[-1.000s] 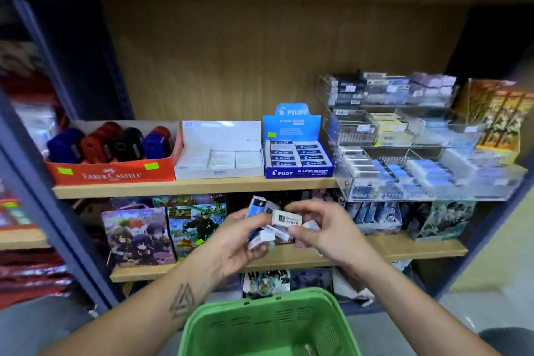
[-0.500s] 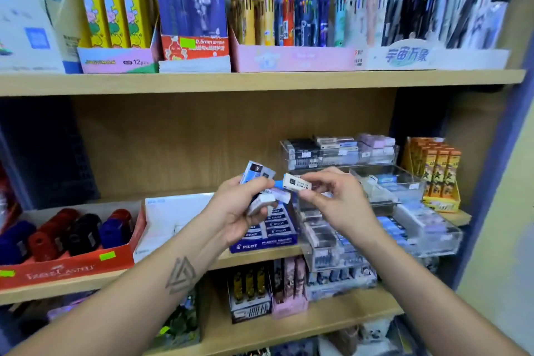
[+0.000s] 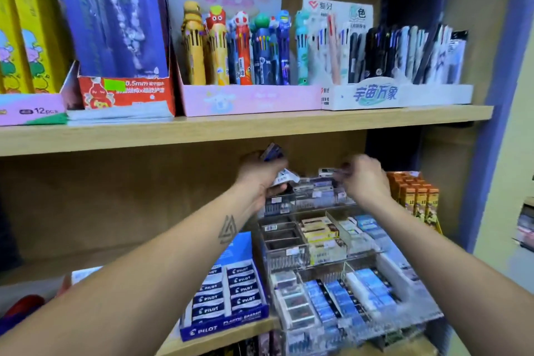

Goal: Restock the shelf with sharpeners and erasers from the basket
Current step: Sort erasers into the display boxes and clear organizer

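My left hand (image 3: 260,175) grips a bunch of small packaged erasers (image 3: 276,165), blue and white, raised under the upper shelf board. My right hand (image 3: 365,179) is over the top tier of a clear acrylic eraser rack (image 3: 341,240) and pinches a small eraser (image 3: 328,173) at its fingertips; motion blur hides the detail. The rack's lower tiers hold several white, yellow and blue erasers. A blue Pilot eraser box (image 3: 228,295) stands left of the rack. The basket is out of view.
The upper shelf board (image 3: 245,127) hangs close above my hands, carrying character pens (image 3: 237,49) and pen boxes. Orange lead boxes (image 3: 416,196) stand right of the rack. A red sharpener (image 3: 23,308) shows at the lower left edge.
The view has tilted up and the basket has left the frame. Both hands rose and reached forward; my right hand carried one eraser away from the bunch to the rack's top tier.
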The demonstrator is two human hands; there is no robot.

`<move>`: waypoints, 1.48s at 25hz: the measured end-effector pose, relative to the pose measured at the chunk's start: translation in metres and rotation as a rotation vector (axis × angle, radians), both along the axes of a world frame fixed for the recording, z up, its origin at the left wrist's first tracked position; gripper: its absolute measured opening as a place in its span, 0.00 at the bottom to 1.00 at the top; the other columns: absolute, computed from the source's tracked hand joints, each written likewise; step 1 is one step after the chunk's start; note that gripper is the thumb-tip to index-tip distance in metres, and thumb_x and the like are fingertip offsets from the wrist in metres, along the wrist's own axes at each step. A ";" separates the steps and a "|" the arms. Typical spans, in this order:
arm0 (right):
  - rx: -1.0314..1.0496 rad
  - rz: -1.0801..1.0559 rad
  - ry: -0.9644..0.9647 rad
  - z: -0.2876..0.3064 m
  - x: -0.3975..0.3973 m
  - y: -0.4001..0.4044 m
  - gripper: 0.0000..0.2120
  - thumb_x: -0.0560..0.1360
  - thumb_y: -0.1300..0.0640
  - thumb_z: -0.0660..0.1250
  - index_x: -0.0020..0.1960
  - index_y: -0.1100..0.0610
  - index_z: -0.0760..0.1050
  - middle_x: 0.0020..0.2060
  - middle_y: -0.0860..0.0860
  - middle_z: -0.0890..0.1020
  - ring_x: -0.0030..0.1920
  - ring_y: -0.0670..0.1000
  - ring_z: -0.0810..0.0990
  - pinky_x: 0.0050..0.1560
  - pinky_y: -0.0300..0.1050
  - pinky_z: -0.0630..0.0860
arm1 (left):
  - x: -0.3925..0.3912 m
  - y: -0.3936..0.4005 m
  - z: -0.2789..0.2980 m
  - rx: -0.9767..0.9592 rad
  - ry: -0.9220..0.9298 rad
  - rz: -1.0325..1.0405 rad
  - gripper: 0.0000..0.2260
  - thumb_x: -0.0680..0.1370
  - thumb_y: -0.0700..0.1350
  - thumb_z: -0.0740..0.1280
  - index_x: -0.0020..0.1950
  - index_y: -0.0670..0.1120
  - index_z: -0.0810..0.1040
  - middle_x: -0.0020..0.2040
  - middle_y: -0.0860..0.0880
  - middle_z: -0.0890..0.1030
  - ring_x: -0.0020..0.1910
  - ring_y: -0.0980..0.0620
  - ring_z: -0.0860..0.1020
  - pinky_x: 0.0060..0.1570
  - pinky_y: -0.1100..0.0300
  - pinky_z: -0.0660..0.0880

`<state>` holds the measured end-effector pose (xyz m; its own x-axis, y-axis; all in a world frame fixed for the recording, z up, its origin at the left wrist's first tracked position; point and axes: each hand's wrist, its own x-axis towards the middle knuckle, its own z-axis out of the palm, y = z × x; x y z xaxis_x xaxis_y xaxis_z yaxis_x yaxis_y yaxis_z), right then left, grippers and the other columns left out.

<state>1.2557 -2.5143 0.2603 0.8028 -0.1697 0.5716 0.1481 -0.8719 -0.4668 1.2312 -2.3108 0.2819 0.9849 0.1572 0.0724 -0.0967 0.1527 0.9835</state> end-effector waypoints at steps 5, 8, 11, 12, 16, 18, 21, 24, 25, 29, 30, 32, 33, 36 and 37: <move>-0.174 -0.058 0.123 0.010 0.042 -0.001 0.11 0.72 0.47 0.73 0.52 0.51 0.81 0.48 0.54 0.84 0.50 0.58 0.83 0.46 0.49 0.80 | 0.029 -0.009 -0.001 0.049 -0.027 0.007 0.11 0.76 0.42 0.72 0.57 0.48 0.77 0.55 0.43 0.82 0.54 0.46 0.81 0.24 0.67 0.73; -0.235 -0.004 0.180 0.008 0.052 0.006 0.10 0.73 0.49 0.72 0.53 0.51 0.82 0.48 0.53 0.84 0.49 0.58 0.83 0.45 0.49 0.80 | 0.029 -0.008 -0.009 0.064 -0.048 0.028 0.09 0.76 0.40 0.72 0.55 0.48 0.78 0.50 0.46 0.81 0.50 0.49 0.79 0.25 0.67 0.74; -0.251 0.039 0.193 0.006 0.053 0.009 0.07 0.75 0.52 0.71 0.53 0.49 0.83 0.49 0.52 0.84 0.49 0.56 0.83 0.44 0.47 0.80 | 0.028 -0.007 -0.011 0.028 -0.037 0.022 0.08 0.76 0.40 0.73 0.50 0.49 0.78 0.48 0.48 0.79 0.46 0.50 0.78 0.25 0.67 0.75; -0.251 0.049 0.202 0.007 0.051 0.010 0.07 0.76 0.53 0.70 0.53 0.48 0.83 0.50 0.51 0.84 0.49 0.55 0.83 0.45 0.46 0.80 | 0.028 -0.006 -0.011 0.019 -0.031 0.021 0.08 0.76 0.40 0.73 0.48 0.50 0.77 0.48 0.48 0.79 0.46 0.51 0.78 0.25 0.66 0.75; -0.194 0.055 0.222 0.017 0.042 0.008 0.07 0.77 0.57 0.67 0.50 0.51 0.84 0.47 0.51 0.84 0.47 0.54 0.83 0.47 0.46 0.81 | 0.027 -0.005 -0.012 0.011 -0.036 0.024 0.07 0.76 0.41 0.73 0.47 0.50 0.77 0.49 0.48 0.80 0.45 0.51 0.79 0.27 0.66 0.75; -0.004 0.124 0.295 0.029 0.031 0.006 0.08 0.75 0.62 0.64 0.41 0.59 0.81 0.38 0.55 0.83 0.40 0.55 0.81 0.44 0.47 0.79 | 0.026 -0.005 -0.013 0.013 -0.033 0.027 0.07 0.76 0.41 0.73 0.52 0.48 0.78 0.48 0.48 0.80 0.44 0.51 0.80 0.27 0.66 0.75; 0.534 0.433 0.465 0.040 0.014 0.003 0.07 0.70 0.72 0.58 0.39 0.64 0.73 0.35 0.59 0.78 0.33 0.53 0.76 0.37 0.48 0.71 | 0.024 -0.005 -0.012 0.002 -0.016 0.028 0.07 0.76 0.42 0.73 0.50 0.50 0.76 0.50 0.47 0.80 0.44 0.50 0.81 0.27 0.65 0.76; 0.545 0.595 0.490 0.034 0.013 -0.005 0.17 0.70 0.71 0.72 0.57 0.61 0.77 0.55 0.55 0.82 0.54 0.52 0.80 0.53 0.49 0.79 | 0.023 -0.006 -0.012 0.000 0.005 0.025 0.08 0.76 0.41 0.73 0.48 0.50 0.75 0.51 0.45 0.81 0.44 0.49 0.82 0.26 0.66 0.76; 0.481 0.589 0.454 0.031 0.012 -0.005 0.22 0.68 0.68 0.77 0.60 0.61 0.76 0.57 0.53 0.81 0.58 0.51 0.79 0.58 0.49 0.78 | 0.022 -0.006 -0.011 0.001 0.012 0.026 0.08 0.76 0.41 0.73 0.50 0.49 0.76 0.51 0.45 0.81 0.44 0.49 0.82 0.26 0.66 0.75; 0.554 0.508 0.286 0.024 0.011 -0.004 0.16 0.65 0.66 0.80 0.50 0.61 0.78 0.46 0.58 0.83 0.47 0.53 0.82 0.48 0.46 0.79 | 0.023 -0.005 -0.011 -0.013 0.023 0.022 0.07 0.76 0.41 0.73 0.50 0.48 0.77 0.52 0.44 0.82 0.44 0.48 0.82 0.26 0.66 0.75; 0.594 0.508 0.274 0.023 0.013 -0.006 0.16 0.66 0.65 0.79 0.51 0.61 0.78 0.47 0.60 0.84 0.46 0.54 0.83 0.47 0.46 0.81 | 0.024 -0.004 -0.011 -0.015 0.020 0.019 0.08 0.76 0.41 0.73 0.50 0.48 0.77 0.52 0.44 0.82 0.45 0.48 0.82 0.26 0.66 0.75; 0.631 0.537 0.293 0.022 0.013 -0.005 0.16 0.70 0.65 0.76 0.57 0.62 0.78 0.51 0.61 0.84 0.46 0.53 0.85 0.43 0.44 0.83 | 0.024 -0.004 -0.011 -0.014 0.018 0.014 0.08 0.76 0.41 0.73 0.47 0.50 0.75 0.52 0.44 0.81 0.46 0.47 0.82 0.26 0.66 0.76; 0.608 0.543 0.301 0.022 0.013 -0.004 0.16 0.72 0.65 0.74 0.60 0.62 0.78 0.52 0.60 0.84 0.46 0.52 0.84 0.42 0.42 0.83 | 0.023 -0.003 -0.010 -0.015 0.021 0.012 0.09 0.76 0.41 0.73 0.46 0.51 0.74 0.52 0.44 0.81 0.47 0.47 0.82 0.25 0.66 0.75; 0.552 0.539 0.266 0.020 0.013 -0.001 0.15 0.76 0.68 0.69 0.63 0.65 0.75 0.48 0.59 0.81 0.44 0.51 0.83 0.40 0.38 0.82 | 0.026 -0.002 -0.011 -0.023 0.026 0.005 0.08 0.76 0.41 0.73 0.46 0.50 0.75 0.53 0.43 0.81 0.47 0.47 0.82 0.24 0.67 0.74; 0.566 0.545 0.260 0.020 0.012 -0.001 0.14 0.76 0.68 0.69 0.61 0.65 0.76 0.45 0.58 0.81 0.43 0.52 0.83 0.41 0.38 0.82 | 0.026 -0.002 -0.012 -0.020 0.025 0.003 0.08 0.76 0.41 0.73 0.46 0.50 0.75 0.53 0.43 0.81 0.46 0.47 0.82 0.24 0.67 0.74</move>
